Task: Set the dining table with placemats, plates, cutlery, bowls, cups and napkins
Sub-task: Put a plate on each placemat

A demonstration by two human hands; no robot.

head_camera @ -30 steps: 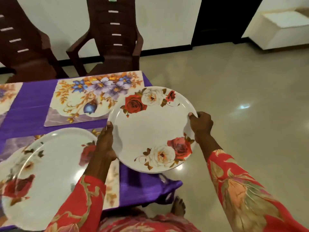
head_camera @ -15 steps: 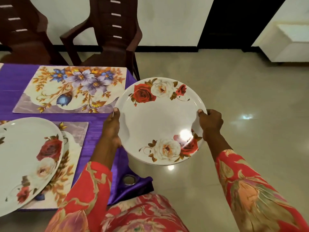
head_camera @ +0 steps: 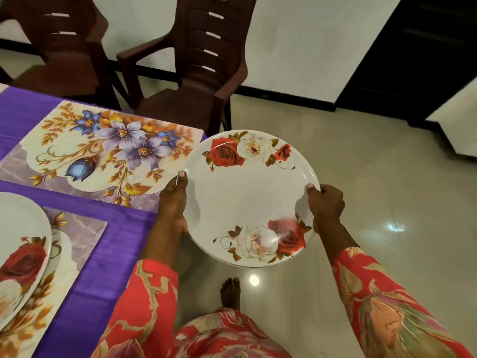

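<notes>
I hold a white plate (head_camera: pixel 247 192) with red and white roses level in the air, just off the table's right end, over the floor. My left hand (head_camera: pixel 174 202) grips its left rim and my right hand (head_camera: pixel 326 205) grips its right rim, thumbs on top. A second rim shows under the plate's lower edge, so it may be a small stack. To the plate's left lies a bare floral placemat (head_camera: pixel 108 156) with blue and purple flowers. Another rose plate (head_camera: pixel 20 254) rests on the nearer placemat (head_camera: pixel 74 233) at the left edge.
A purple cloth (head_camera: pixel 108 251) covers the table. Two dark brown plastic chairs (head_camera: pixel 201 71) stand behind the table's far side. Glossy tiled floor (head_camera: pixel 387 177) spreads to the right, with my bare foot (head_camera: pixel 230 293) below the plate. A dark doorway (head_camera: pixel 418 47) is at the far right.
The view has shifted right and forward along the table. The plate in my hands now sits beside the far flowered placemat, and the set plate has slid toward the left edge.
</notes>
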